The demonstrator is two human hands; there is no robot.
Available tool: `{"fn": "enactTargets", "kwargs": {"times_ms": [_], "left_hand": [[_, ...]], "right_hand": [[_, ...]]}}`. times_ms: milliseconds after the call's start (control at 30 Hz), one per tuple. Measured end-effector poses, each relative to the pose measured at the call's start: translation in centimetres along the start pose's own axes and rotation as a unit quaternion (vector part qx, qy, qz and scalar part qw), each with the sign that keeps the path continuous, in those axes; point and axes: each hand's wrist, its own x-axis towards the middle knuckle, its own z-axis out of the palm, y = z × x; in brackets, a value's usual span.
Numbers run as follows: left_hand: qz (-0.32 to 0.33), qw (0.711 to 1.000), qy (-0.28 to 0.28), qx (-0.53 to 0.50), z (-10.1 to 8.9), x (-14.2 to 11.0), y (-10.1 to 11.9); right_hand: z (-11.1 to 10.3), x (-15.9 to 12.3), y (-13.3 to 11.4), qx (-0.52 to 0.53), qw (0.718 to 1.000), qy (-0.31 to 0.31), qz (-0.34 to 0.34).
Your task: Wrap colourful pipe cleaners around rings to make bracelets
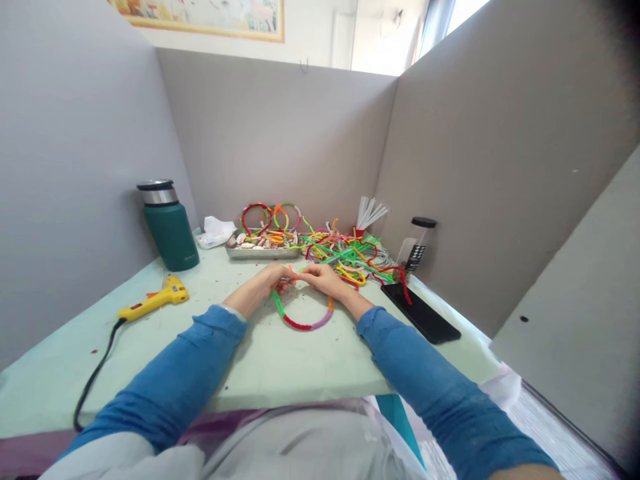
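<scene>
My left hand [265, 283] and my right hand [323, 280] meet over the pale green table [260, 363]. Both pinch the top ends of a headband [303, 321] wrapped in green, red, purple and orange pipe cleaners. The band curves down toward me and rests on the table. A short orange pipe-cleaner end sticks up between my fingertips. Both hands are closed on the band. Blue sleeves cover my forearms.
A loose heap of coloured pipe cleaners [345, 253] lies behind my hands. Beside it a metal tray [260, 250] holds shells and finished headbands. A green flask [170, 227] and yellow glue gun [153, 301] are left; a black phone [420, 313] and clear jar [417, 243] right.
</scene>
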Motion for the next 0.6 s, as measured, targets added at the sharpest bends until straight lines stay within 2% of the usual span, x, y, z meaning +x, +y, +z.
{"fn": "enactTargets", "kwargs": {"times_ms": [133,233,367,600], "left_hand": [[0.015,1.0,0.0,0.007,0.1,0.1,-0.2],[0.071,0.992,0.057,0.083,0.3,0.3,-0.4],[0.156,0.961,0.119,0.195,0.3,0.9,-0.7],[0.261,0.926,0.121,0.243,0.0,1.3,-0.9]], "right_hand": [[0.0,0.1,0.2,0.004,1.0,0.009,0.004],[0.0,0.2,0.5,0.008,1.0,0.026,0.013],[0.0,0.3,0.7,0.017,0.999,0.037,0.024],[-0.1,0.5,0.7,0.045,0.997,0.054,0.038]]}}
